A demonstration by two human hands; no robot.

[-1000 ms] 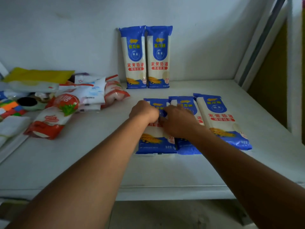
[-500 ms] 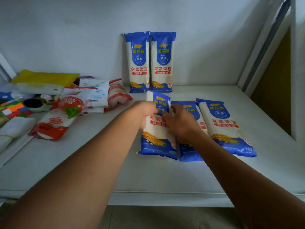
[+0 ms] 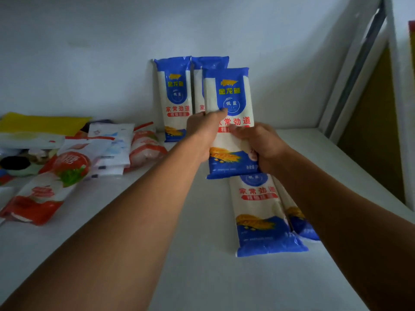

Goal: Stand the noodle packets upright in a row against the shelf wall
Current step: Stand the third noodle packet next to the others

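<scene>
Both hands hold one blue-and-white noodle packet point(image 3: 229, 95) upright in the air above the shelf. My left hand point(image 3: 203, 133) grips its left edge and my right hand point(image 3: 263, 147) grips its lower right side. Behind it, two matching packets lean upright against the back wall: the left one point(image 3: 175, 97) is in full view, the right one point(image 3: 210, 62) is mostly hidden by the held packet. Two more packets lie flat on the shelf: one point(image 3: 260, 212) in plain sight, the other point(image 3: 299, 223) largely under my right forearm.
A heap of other food bags lies at the left: a red-and-white bag point(image 3: 48, 182), white pouches point(image 3: 112, 149), a pink-wrapped pack point(image 3: 146, 147) and a yellow bag point(image 3: 40, 122). The white shelf board point(image 3: 202, 254) ends at a side post point(image 3: 357, 70) on the right.
The leftmost flat packet was taken in both hands, tipped up off the shelf and lifted upright toward the back wall. The view has moved closer to the shelf.
</scene>
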